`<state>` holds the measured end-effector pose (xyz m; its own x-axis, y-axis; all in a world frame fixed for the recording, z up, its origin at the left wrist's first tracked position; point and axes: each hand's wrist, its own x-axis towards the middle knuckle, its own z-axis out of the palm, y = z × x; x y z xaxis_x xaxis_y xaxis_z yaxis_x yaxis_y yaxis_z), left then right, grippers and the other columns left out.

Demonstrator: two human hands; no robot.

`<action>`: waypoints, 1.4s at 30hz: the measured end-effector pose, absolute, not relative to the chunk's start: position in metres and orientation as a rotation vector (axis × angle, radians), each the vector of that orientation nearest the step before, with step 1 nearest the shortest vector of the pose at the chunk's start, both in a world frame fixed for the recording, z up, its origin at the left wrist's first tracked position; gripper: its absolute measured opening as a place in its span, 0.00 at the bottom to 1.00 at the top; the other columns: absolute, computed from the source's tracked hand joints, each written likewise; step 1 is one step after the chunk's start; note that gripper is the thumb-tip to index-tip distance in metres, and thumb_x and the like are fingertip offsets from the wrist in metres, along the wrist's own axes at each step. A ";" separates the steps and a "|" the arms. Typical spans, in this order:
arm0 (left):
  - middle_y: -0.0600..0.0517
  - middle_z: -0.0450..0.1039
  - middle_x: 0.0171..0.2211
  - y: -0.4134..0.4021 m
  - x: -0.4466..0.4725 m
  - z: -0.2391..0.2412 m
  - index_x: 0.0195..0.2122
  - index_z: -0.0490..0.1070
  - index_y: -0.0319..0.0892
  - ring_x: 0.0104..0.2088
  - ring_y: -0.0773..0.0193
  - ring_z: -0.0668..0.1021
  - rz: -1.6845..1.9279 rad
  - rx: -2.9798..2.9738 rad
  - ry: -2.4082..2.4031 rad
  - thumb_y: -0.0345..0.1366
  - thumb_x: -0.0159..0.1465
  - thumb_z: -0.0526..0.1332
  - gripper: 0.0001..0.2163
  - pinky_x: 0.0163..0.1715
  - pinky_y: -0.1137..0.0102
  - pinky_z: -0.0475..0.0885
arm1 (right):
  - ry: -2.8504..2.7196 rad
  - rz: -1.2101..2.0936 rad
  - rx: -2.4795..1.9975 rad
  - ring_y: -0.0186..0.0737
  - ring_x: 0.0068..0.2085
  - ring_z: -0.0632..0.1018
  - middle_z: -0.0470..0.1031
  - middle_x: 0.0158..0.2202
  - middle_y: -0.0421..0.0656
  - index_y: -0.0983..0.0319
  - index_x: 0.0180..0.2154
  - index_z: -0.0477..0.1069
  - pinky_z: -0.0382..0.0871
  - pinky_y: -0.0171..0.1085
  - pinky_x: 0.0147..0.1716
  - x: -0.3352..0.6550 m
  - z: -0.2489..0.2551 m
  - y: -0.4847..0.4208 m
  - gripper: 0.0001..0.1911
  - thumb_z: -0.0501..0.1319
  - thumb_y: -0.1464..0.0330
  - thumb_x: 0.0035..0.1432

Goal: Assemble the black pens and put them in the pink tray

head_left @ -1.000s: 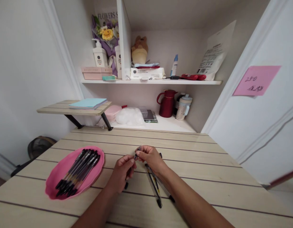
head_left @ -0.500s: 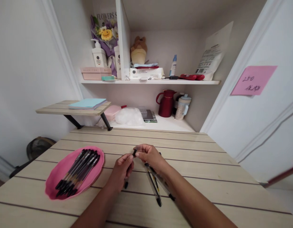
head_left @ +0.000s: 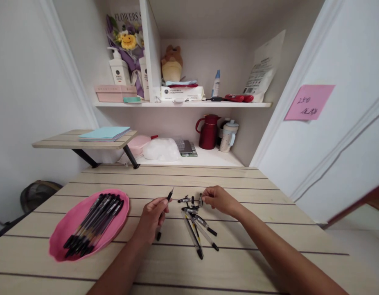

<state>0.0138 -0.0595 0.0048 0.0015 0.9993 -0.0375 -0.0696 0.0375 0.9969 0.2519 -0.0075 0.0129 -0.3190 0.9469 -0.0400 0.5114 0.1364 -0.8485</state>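
Observation:
My left hand [head_left: 154, 213] is closed around an uncapped pen [head_left: 170, 195], its fine tip pointing up and away and its black end showing below the fingers. To the right, my right hand [head_left: 220, 199] pinches a small clear-and-black pen cap [head_left: 201, 200] at the table surface. Loose pen parts, among them another cap [head_left: 184, 200], lie between the hands. Just below them, clear pen barrels [head_left: 194, 239] with black ends and a thin refill are spread on the wood. On the left, a pink scalloped tray [head_left: 56, 242] holds a bundle of black-capped pens [head_left: 95, 223].
The slatted wooden table [head_left: 253, 266] meets a white shelf unit at the back. A small raised stand [head_left: 54, 141] carrying blue paper [head_left: 105, 133] is at back left. A plastic bag [head_left: 161, 149], a red jug [head_left: 208, 133] and a pale cup [head_left: 228, 137] stand behind.
My hands have come apart. The right moved right and down to the loose parts with the cap; the left keeps the pen, its tip now bare. The camera view has shifted slightly.

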 end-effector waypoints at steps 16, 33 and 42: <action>0.57 0.64 0.19 -0.060 0.014 0.006 0.28 0.70 0.37 0.12 0.78 0.58 1.198 1.127 1.193 0.42 0.51 0.59 0.12 0.12 0.77 0.48 | -2.360 0.725 -1.531 0.31 0.24 0.67 0.70 0.22 0.39 0.62 0.19 0.68 0.53 0.30 0.22 0.248 0.009 -0.040 0.07 0.53 0.74 0.44; 0.57 0.64 0.18 -0.061 0.017 0.006 0.30 0.71 0.37 0.11 0.78 0.59 1.183 1.127 1.195 0.42 0.50 0.59 0.13 0.10 0.78 0.49 | -2.432 0.606 -1.544 0.34 0.26 0.68 0.71 0.24 0.41 0.62 0.22 0.69 0.53 0.31 0.24 0.256 0.017 -0.040 0.07 0.54 0.71 0.47; 0.58 0.63 0.18 -0.065 0.021 0.010 0.30 0.71 0.37 0.11 0.78 0.58 1.215 1.123 1.221 0.42 0.50 0.59 0.13 0.11 0.78 0.47 | -2.465 0.624 -1.579 0.34 0.26 0.69 0.73 0.25 0.41 0.62 0.24 0.70 0.52 0.31 0.22 0.260 0.015 -0.044 0.06 0.54 0.72 0.44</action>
